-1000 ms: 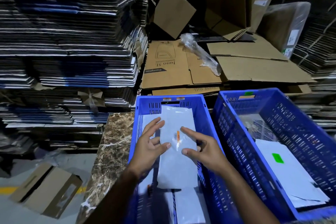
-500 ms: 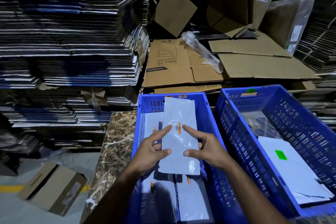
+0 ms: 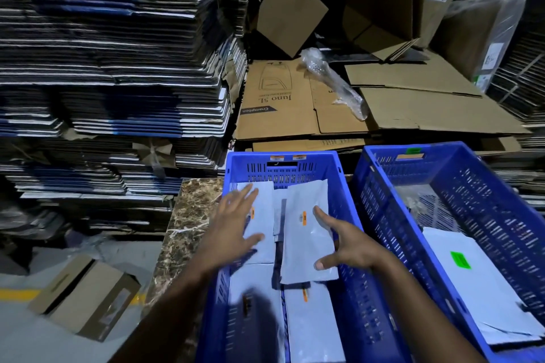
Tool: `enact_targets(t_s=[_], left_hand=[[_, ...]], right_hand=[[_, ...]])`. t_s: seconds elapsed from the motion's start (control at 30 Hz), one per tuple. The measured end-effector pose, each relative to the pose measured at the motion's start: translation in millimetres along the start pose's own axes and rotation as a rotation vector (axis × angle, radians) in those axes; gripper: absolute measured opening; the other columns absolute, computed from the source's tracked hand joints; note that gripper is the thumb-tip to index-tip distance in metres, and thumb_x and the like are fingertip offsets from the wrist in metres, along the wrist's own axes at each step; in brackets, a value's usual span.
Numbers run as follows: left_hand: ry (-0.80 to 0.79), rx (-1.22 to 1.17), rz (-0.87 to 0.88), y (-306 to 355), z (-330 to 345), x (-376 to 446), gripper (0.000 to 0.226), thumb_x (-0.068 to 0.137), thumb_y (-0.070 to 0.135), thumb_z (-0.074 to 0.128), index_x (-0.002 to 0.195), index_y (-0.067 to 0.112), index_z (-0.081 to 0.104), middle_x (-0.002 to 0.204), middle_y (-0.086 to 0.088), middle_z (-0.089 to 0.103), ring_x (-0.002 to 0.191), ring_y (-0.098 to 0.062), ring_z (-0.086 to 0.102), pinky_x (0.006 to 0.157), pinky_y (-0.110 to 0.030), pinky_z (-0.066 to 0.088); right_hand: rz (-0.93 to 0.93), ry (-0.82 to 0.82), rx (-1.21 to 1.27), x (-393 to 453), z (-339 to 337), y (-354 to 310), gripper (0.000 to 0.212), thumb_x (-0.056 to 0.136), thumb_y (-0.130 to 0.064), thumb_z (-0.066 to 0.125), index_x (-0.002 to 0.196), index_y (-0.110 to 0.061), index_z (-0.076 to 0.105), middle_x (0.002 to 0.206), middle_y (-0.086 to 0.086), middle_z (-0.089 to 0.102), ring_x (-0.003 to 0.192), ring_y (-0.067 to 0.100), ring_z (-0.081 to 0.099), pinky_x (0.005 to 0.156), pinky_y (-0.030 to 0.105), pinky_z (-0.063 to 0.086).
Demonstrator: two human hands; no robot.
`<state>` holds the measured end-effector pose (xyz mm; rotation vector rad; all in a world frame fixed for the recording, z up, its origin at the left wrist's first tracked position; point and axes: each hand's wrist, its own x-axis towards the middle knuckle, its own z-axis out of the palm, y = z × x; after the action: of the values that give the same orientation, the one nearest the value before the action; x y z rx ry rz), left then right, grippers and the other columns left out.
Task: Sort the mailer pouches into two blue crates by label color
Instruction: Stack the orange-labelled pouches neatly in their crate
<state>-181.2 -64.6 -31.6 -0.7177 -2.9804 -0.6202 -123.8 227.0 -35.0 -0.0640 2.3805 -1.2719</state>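
Observation:
Two blue crates stand side by side. The left crate (image 3: pixel 233 165) holds several white mailer pouches with orange labels. One such pouch (image 3: pixel 306 233) lies on top at the right side of that crate. My right hand (image 3: pixel 345 244) is beside its right edge, fingers spread, thumb touching its lower corner. My left hand (image 3: pixel 233 230) hovers flat and blurred over another orange-label pouch (image 3: pixel 265 215) on the left. The right crate (image 3: pixel 380 215) holds a white pouch with a green label (image 3: pixel 472 280).
The crates sit on a brown marble-pattern surface (image 3: pixel 191 215). Flattened cardboard boxes (image 3: pixel 295 103) and a clear plastic wrap (image 3: pixel 333 79) lie behind them. Tall stacks of flat sheets (image 3: pixel 103 68) rise at left. A small carton (image 3: pixel 85 295) is on the floor.
Both hands let go of the orange-label pouch; it now lies in the left crate. The hands have spread apart, the left one moving left.

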Motion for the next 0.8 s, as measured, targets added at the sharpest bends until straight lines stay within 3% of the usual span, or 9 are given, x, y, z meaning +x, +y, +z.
enact_targets(t_s=[0.1,0.2,0.27,0.4,0.47,0.53,0.63,0.8], left_hand=[[-0.034,0.209,-0.150,-16,-2,24,0.095,0.088,0.058,0.059,0.158,0.024,0.004,0.165,0.002,-0.009,0.152,-0.026,-0.003,0.122,-0.049,0.007],[-0.127,0.244,-0.191,-32,10,35,0.098,0.087,0.063,0.054,0.158,0.019,0.004,0.165,-0.002,-0.012,0.152,-0.026,-0.005,0.123,-0.047,0.007],[-0.089,0.248,-0.194,-34,16,35,0.097,0.084,0.064,0.051,0.158,0.018,0.008,0.166,-0.002,-0.006,0.152,-0.027,-0.001,0.123,-0.045,0.011],[-0.057,0.314,-0.201,-26,15,32,0.095,0.085,0.056,0.055,0.157,0.018,0.007,0.166,-0.002,-0.003,0.152,-0.024,-0.001,0.122,-0.044,0.011],[-0.049,0.317,-0.199,-25,15,34,0.095,0.085,0.056,0.055,0.157,0.019,0.006,0.166,-0.001,-0.002,0.152,-0.025,0.000,0.122,-0.046,0.012],[-0.059,0.309,-0.201,-28,18,36,0.096,0.083,0.057,0.054,0.157,0.019,0.006,0.166,0.000,-0.001,0.152,-0.025,0.000,0.122,-0.047,0.013],[-0.068,0.302,-0.212,-32,21,38,0.095,0.083,0.058,0.051,0.157,0.021,0.006,0.166,0.002,-0.003,0.152,-0.025,-0.001,0.121,-0.049,0.015],[-0.062,0.274,-0.228,-32,22,39,0.093,0.083,0.056,0.052,0.157,0.023,0.007,0.166,0.004,-0.004,0.152,-0.025,-0.001,0.119,-0.050,0.016]], right_hand=[[0.070,-0.021,-0.056,28,-6,-2,0.124,0.065,-0.017,0.093,0.159,-0.028,0.012,0.162,-0.016,0.016,0.150,0.008,0.017,0.115,0.026,0.034],[0.148,-0.072,-0.034,63,-3,-3,0.122,0.066,-0.009,0.091,0.159,-0.026,0.015,0.164,-0.012,0.014,0.151,0.014,0.016,0.117,0.031,0.033],[0.193,-0.078,-0.077,83,2,2,0.120,0.066,-0.006,0.090,0.159,-0.025,0.016,0.165,-0.006,0.014,0.150,0.019,0.020,0.115,0.034,0.036],[0.312,-0.090,-0.299,107,-2,4,0.106,0.077,-0.024,0.084,0.158,-0.019,0.015,0.163,0.011,0.023,0.134,0.026,0.041,0.103,0.038,0.042],[0.350,-0.083,-0.460,112,-5,-6,0.089,0.088,-0.043,0.071,0.155,-0.011,0.020,0.161,0.018,0.021,0.144,0.040,0.024,0.107,0.047,0.035],[0.399,0.044,-0.562,114,0,-17,0.075,0.095,-0.051,0.057,0.154,-0.019,0.023,0.164,0.019,0.005,0.146,0.046,0.014,0.106,0.054,0.036],[0.229,0.202,-0.668,134,22,-15,0.055,0.103,-0.044,0.039,0.152,-0.023,0.027,0.165,0.011,-0.001,0.147,0.037,0.012,0.109,0.054,0.034],[0.140,0.144,-0.663,174,48,12,0.059,0.106,-0.040,0.019,0.159,-0.019,0.005,0.167,0.002,-0.006,0.154,0.023,-0.006,0.123,0.053,0.005]])
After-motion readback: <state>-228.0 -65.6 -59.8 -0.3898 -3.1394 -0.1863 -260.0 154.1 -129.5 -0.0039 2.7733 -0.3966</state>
